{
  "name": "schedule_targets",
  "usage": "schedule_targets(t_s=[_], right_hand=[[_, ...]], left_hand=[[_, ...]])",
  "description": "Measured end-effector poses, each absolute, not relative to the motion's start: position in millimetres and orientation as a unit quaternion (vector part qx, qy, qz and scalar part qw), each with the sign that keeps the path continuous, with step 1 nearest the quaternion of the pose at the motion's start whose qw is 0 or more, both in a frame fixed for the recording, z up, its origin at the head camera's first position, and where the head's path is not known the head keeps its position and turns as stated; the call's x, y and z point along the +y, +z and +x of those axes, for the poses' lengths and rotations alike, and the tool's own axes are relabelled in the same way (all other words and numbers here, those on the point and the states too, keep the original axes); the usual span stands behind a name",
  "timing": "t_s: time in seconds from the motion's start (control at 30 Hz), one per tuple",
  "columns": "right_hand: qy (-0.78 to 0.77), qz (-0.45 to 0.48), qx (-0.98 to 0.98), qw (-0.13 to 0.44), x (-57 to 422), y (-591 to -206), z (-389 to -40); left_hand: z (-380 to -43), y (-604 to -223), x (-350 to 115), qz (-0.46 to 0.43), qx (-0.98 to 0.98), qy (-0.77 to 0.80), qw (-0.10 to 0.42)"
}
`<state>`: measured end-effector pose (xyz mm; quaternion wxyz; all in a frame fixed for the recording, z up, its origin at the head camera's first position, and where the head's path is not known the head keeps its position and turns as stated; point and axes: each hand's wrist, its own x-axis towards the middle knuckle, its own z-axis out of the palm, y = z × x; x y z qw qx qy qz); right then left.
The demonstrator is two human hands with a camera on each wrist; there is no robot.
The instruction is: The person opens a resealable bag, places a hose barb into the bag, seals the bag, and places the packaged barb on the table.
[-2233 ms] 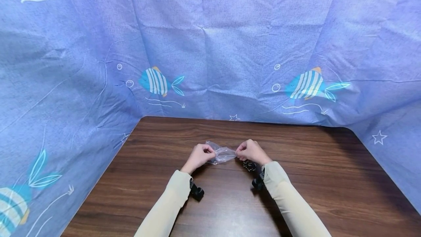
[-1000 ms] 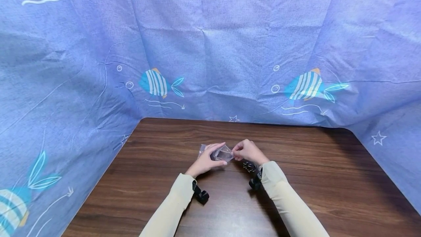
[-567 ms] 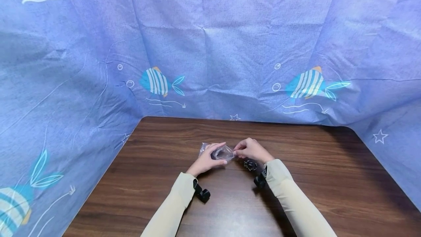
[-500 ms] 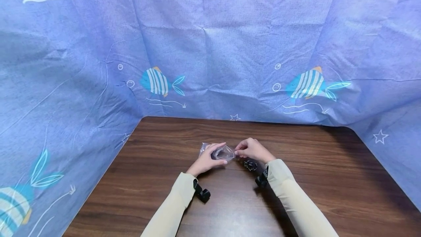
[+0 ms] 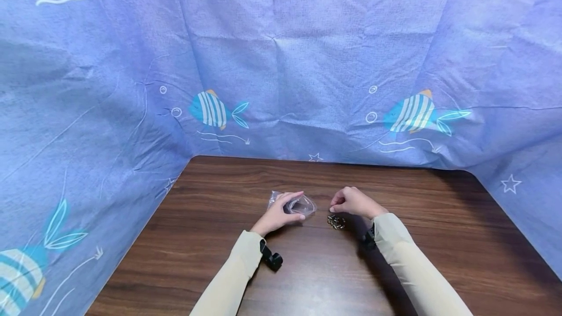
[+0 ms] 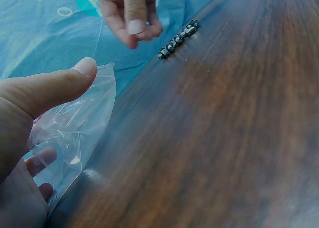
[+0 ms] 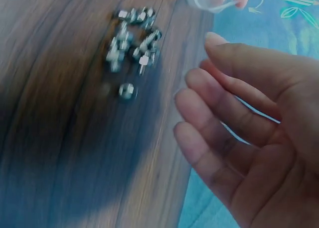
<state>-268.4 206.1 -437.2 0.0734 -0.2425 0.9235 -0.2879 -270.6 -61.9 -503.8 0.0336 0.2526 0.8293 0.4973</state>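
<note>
Moved since the earlier frame: right hand (image 5: pixel 354 202), shifted toward 3 o'clock, off the edge of the plastic bag (image 5: pixel 306 205); the bag itself about where it was.

Plastic bag: on the table (image 5: pixel 439 238) side of centre, gaping mouth toward 3 o'clock. Left hand (image 5: pixel 276 216): curved round it, thumb and fingers spread apart, seemingly to keep the mouth wide.

Metal parts (image 5: pixel 336 222): small, shiny, one heap at 4 o'clock from the bag, apart from it, presumably set there for easy reach; one single piece (image 7: pixel 127 91) lies at 6 o'clock of the heap in the right wrist view.

Right hand: fingers loosely bent, nothing seen in its grasp, poised just at 12 o'clock of the heap.

Backdrop: blue curtain (image 5: pixel 281 62), fish prints, beyond the 12 o'clock edge.
</note>
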Motion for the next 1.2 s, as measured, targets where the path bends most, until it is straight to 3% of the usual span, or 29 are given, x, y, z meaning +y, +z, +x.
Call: schedule_targets(t_s=[0.57,1.2], right_hand=[[-0.210,-0.204,0.948,0.127,220.1,-435.6,-252.2],[-0.211,-0.230,0.947,0.078,217.2,-439.4,-246.1]], left_hand=[[-269.5,-500.5,-62.7,0.252,0.841,0.477,0.034],[-267.5,-503.2,-62.0,0.259,0.838,0.479,0.024]])
